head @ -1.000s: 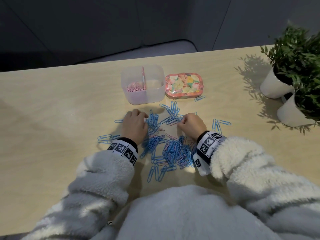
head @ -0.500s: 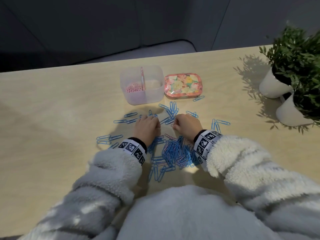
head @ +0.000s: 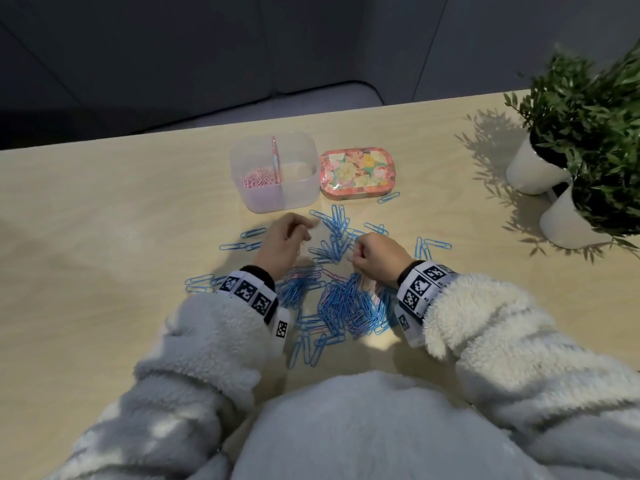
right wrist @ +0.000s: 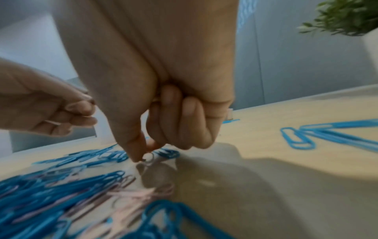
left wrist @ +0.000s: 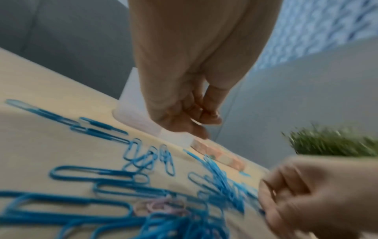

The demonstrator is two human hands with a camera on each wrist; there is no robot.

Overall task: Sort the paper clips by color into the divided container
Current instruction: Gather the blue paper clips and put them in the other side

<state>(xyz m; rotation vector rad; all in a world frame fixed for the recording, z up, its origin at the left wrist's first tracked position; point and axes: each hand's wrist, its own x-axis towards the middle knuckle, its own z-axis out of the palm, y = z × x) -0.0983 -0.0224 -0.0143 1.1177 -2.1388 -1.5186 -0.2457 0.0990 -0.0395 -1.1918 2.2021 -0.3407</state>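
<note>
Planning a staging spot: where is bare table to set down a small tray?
Bare table left of the divided container and the outlying blue clips. Smaller bare strip between the floral tin and plant pots. Crowded: around both hands.

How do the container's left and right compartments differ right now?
The left compartment holds a heap of pink clips; the right compartment looks empty, no blue clips in it. The left reads pink through its wall, the right plain. Both share the clear container, split by one divider.
</note>
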